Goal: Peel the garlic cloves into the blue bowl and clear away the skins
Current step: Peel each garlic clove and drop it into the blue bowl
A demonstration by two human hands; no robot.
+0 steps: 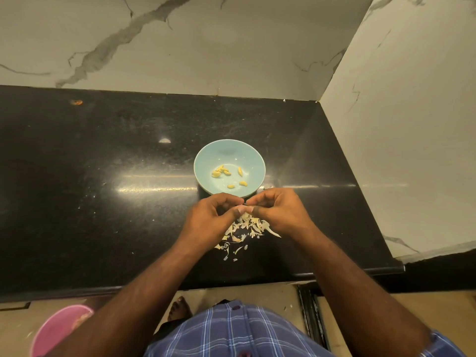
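Head view: both hands meet just in front of the bowl (229, 168), over the counter (103, 176) about midway between its back edge and front edge, toward the right half. The left hand (213, 217) and right hand (278, 212) have their fingers curled inward, fingertips touching one another at a small pale thing that is probably a clove (242, 208); it is mostly hidden between the fingertips, so how much skin it wears cannot be told. Both hands pinch it, neither spread at all.

The grip sits right at the bowl's near rim, likely so a bared clove can be dropped in with a short reach. Several yellowish peeled cloves (222, 171) lie on the bowl's floor, some clustered left of centre, others nearer the hands.

Directly under the hands, and trailing toward the counter's front edge, lies a loose heap of skins (244, 229), apparently let fall where the peeling is done, to be gathered later. A pink bin (59, 328) stands on the floor below the front edge, at the left, possibly meant for them.
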